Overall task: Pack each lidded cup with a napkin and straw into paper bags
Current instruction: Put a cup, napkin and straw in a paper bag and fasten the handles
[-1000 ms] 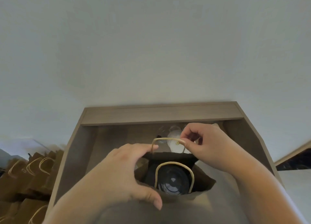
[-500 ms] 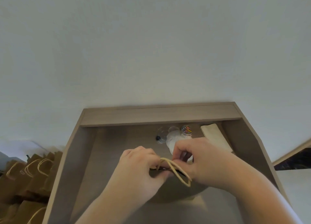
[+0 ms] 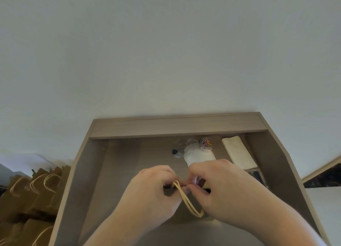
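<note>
A brown paper bag (image 3: 170, 191) stands in the middle of the wooden tray-like desk (image 3: 177, 128), almost wholly hidden under my hands. Its top is pressed closed, so the lidded cup inside is out of sight. My left hand (image 3: 153, 192) and my right hand (image 3: 221, 188) pinch the bag's top edge together. The two tan rope handles (image 3: 188, 202) lie side by side between my hands and droop toward me. A stack of white napkins (image 3: 238, 154) lies at the back right, with dark wrapped straws (image 3: 258, 176) just in front of it.
Behind my hands stand clear lidded cups (image 3: 179, 150), a white lid or plate (image 3: 197, 154) and a small jar of coloured paper clips (image 3: 206, 144). Several brown handled paper bags (image 3: 31, 194) stand in rows left of the desk. A white wall rises behind.
The bag was open with the dark cup lid showing. Both hands brought the handles together and pressed the top closed; the handles now droop toward me.
</note>
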A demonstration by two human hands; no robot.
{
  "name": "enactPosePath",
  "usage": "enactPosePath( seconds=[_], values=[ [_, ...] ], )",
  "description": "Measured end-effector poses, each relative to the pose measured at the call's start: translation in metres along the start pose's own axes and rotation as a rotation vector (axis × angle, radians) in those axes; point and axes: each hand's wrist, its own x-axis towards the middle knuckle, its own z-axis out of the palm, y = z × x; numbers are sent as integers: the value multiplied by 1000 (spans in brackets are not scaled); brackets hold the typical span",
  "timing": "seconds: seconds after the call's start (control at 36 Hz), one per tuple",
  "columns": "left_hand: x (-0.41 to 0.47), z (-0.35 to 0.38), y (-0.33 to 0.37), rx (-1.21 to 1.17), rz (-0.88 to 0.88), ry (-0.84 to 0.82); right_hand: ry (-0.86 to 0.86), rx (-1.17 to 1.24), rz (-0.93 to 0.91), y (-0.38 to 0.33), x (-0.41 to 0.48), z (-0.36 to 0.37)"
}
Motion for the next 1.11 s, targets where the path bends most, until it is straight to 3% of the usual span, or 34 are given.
enactPosePath(
  seconds=[1.11],
  values=[
    [1,-6,-2,44,70,-31,24,-137,102,-5,9,8]
  ],
)
